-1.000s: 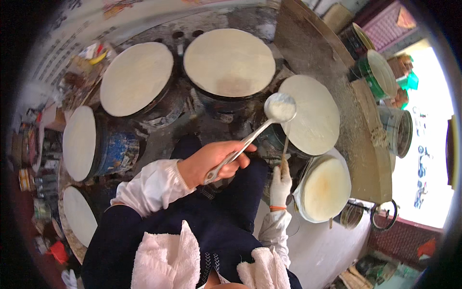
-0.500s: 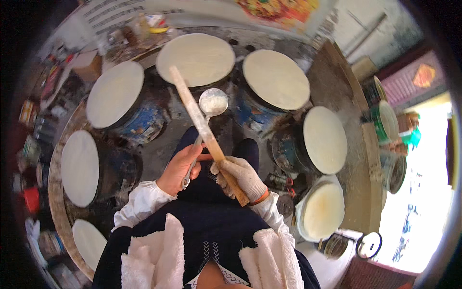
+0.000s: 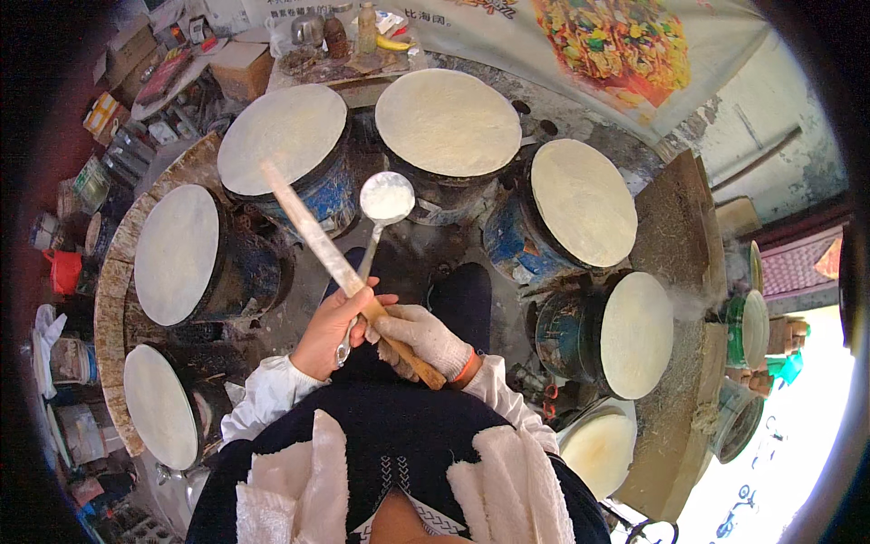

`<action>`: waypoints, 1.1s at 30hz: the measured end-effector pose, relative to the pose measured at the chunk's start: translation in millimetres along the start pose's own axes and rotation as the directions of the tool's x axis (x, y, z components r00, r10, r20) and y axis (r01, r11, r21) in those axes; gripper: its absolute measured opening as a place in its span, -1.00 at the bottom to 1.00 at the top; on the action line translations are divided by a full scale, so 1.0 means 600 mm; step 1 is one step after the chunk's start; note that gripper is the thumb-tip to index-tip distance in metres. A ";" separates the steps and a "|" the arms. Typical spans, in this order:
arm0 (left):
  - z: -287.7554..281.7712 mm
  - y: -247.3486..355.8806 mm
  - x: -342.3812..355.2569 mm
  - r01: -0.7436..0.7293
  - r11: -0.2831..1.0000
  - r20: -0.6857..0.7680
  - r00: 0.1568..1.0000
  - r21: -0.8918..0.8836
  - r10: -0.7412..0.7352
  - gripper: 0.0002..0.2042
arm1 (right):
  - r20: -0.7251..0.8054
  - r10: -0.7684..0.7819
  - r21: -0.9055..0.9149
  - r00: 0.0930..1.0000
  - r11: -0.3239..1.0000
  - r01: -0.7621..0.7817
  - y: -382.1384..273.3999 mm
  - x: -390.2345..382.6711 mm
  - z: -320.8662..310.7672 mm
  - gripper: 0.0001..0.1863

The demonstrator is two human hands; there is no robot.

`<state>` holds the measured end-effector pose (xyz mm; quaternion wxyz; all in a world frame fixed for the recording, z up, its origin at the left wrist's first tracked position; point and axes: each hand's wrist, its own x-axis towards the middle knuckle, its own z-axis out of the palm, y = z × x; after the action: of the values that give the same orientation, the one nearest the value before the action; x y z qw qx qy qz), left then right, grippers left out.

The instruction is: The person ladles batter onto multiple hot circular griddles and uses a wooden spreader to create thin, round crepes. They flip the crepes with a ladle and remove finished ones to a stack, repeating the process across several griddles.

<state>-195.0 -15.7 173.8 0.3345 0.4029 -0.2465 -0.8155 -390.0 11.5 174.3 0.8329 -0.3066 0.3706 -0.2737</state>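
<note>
My bare left hand [image 3: 331, 331] grips the metal handle of a ladle [image 3: 386, 198], whose bowl holds something white and rests in mid-air above the floor. My right hand [image 3: 417, 340], in a knitted glove, is closed on a long flat wooden stick [image 3: 308, 231] that crosses the ladle's handle and points up-left toward one of the drum-like griddles [image 3: 281, 136]. My hands are side by side in front of my lap. Pale round sheets cover the griddle tops around me, several in an arc.
A wooden ledge [image 3: 116, 317] curves along the left, with clutter and boxes [image 3: 240, 77] behind. A brown board [image 3: 662, 208] stands at the right, beside buckets [image 3: 748, 331] and a bright doorway. A food banner [image 3: 605, 50] hangs at the back.
Since a second ago, my right hand has come up beside my left, bringing the stick across the ladle. The ladle has shifted left, and the view has swung toward the griddles on the left.
</note>
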 end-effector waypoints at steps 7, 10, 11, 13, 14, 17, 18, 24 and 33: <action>-0.034 0.032 0.035 -0.030 0.999 -0.127 0.992 -0.018 0.028 -0.55 | 0.101 -0.123 -0.187 0.987 0.972 0.140 -0.002 0.108 -0.061 -0.63; -0.049 0.068 0.049 -0.099 0.994 -0.201 0.976 -0.048 0.088 -0.51 | -0.023 -0.012 -0.211 1.000 0.978 0.007 -0.067 0.139 -0.120 -0.60; -0.057 0.081 0.055 -0.128 0.990 -0.216 0.970 -0.053 0.114 -0.51 | -0.242 -0.013 -0.129 0.970 0.991 -0.019 -0.097 0.149 -0.134 -0.56; -0.072 0.101 0.068 -0.160 0.985 -0.241 0.960 -0.060 0.141 -0.51 | -0.599 -0.072 -0.050 0.798 0.997 0.052 -0.111 0.195 -0.224 -0.48; -0.076 0.109 0.074 -0.174 0.983 -0.252 0.956 -0.064 0.153 -0.52 | -0.687 0.014 0.074 0.727 0.996 0.051 -0.118 0.221 -0.288 -0.49; -0.088 0.138 0.090 -0.188 0.979 -0.272 0.949 -0.085 0.159 -0.52 | -0.740 -0.132 0.106 0.659 0.945 0.309 -0.121 0.279 -0.418 -0.41; -0.099 0.141 0.092 -0.186 0.978 -0.276 0.949 -0.099 0.152 -0.52 | -0.774 -0.126 0.040 0.621 0.968 0.246 -0.130 0.298 -0.414 -0.39; -0.132 0.149 0.111 -0.176 0.978 -0.232 0.961 -0.109 0.147 -0.50 | -0.847 -0.449 -0.491 0.285 0.866 -0.096 -0.079 0.402 -0.460 -0.22; -0.127 0.173 0.124 -0.171 0.981 -0.217 0.965 -0.094 0.147 -0.50 | -0.714 -0.145 -0.014 0.685 0.981 0.194 -0.096 0.471 -0.327 -0.57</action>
<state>-130.2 -149.1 164.7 0.4451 0.4457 -0.1954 -0.7517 -394.7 -280.4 -17.2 0.6052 -0.1837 0.6247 -0.4580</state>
